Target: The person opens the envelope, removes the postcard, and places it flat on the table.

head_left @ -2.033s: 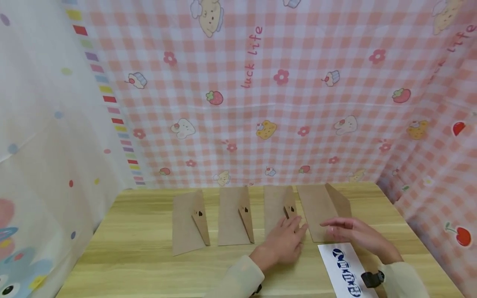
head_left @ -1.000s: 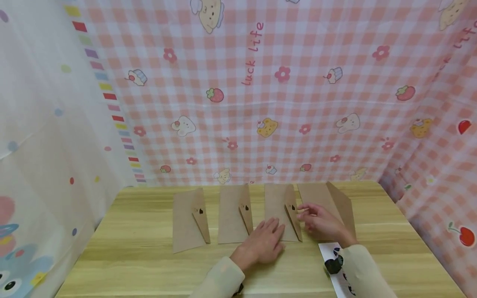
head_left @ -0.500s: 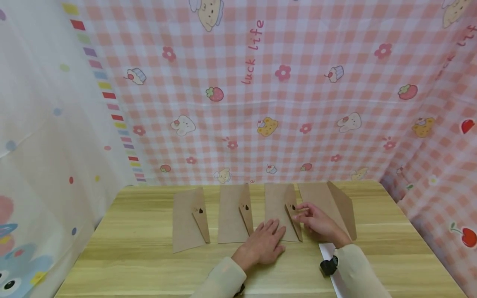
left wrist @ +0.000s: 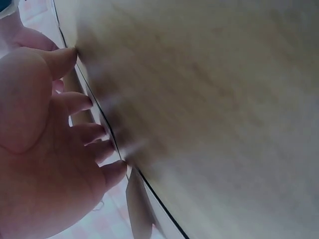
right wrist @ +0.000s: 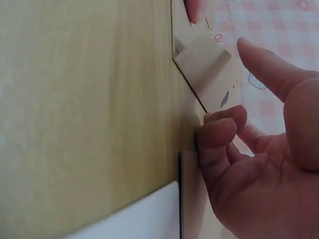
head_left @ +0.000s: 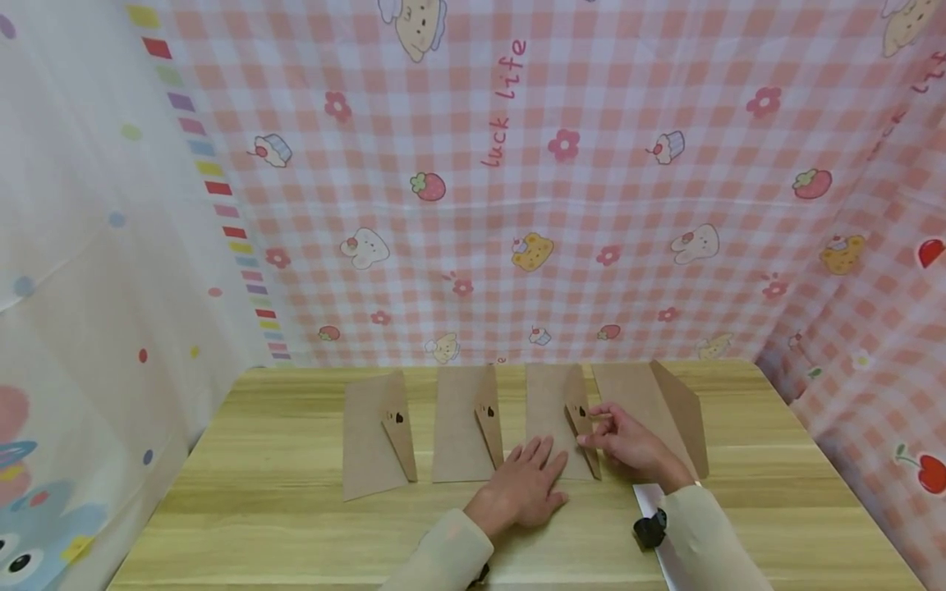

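Observation:
In the head view, my left hand (head_left: 523,488) lies palm down, fingers spread, over the near end of a brown paper envelope (head_left: 547,402). The envelope's flap (head_left: 584,443) stands partly raised along its right side, with a small dark print on it. Beside this flap is my right hand (head_left: 631,443), its thumb tip right at the flap's edge. In the right wrist view, the right thumb (right wrist: 264,64) points away from the curled fingers (right wrist: 219,134), which are down near the table, and nothing is pinched. The left fingers (left wrist: 82,102) touch down at the surface in the left wrist view.
Two more brown envelopes with raised flaps, one far left (head_left: 369,435) and one beside it (head_left: 454,427), lie on the wooden table (head_left: 244,492). Under my right forearm is a further envelope (head_left: 628,390), flap spread out, and a white card (head_left: 646,494). A checked curtain (head_left: 473,205) stands behind.
My right hand moved left from the rightmost envelope to the neighbouring envelope's flap. My left hand slid left, off that flap onto the envelope's near end. The right forearm now covers most of the white card.

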The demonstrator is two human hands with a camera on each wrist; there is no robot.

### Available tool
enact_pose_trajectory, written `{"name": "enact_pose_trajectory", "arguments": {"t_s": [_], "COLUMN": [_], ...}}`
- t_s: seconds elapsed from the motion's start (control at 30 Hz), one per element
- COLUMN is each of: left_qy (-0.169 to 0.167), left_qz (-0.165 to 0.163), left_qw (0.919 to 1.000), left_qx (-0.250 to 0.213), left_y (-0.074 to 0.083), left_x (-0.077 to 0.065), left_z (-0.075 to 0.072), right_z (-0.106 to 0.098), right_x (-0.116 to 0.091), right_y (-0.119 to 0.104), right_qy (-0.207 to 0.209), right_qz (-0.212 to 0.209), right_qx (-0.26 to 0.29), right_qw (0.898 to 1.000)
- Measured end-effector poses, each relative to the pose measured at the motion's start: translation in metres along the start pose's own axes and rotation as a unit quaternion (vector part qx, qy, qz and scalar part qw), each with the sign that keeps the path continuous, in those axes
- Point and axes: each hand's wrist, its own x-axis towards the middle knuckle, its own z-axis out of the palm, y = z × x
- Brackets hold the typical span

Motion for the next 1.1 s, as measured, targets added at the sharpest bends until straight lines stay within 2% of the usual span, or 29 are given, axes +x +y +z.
{"name": "enact_pose_trajectory", "arguments": {"t_s": [0.27, 0.53, 1.1], "left_qy": [-0.013, -0.011, -0.021], "left_qz": [-0.015, -0.018, -0.025], "left_qw": [0.9997, 0.9993, 0.9992], "left_qx": [0.011, 0.031, 0.024], "left_y": [0.0049, 0.0063, 0.0082], "left_x": [-0.0007, -0.0009, 0.0001], "left_z": [0.0001, -0.0041, -0.0023], "right_z": [0.0023, 0.0006, -0.0007], "right_x": [0.0016, 0.0038, 0.0032], "right_y": [0.0008, 0.0011, 0.0044], "right_qy": [0.006, -0.013, -0.013], "right_qz": [0.002, -0.010, -0.027], "right_qx": [-0.027, -0.019, -0.021], "right_qw": [1.000, 1.000, 0.999]}}
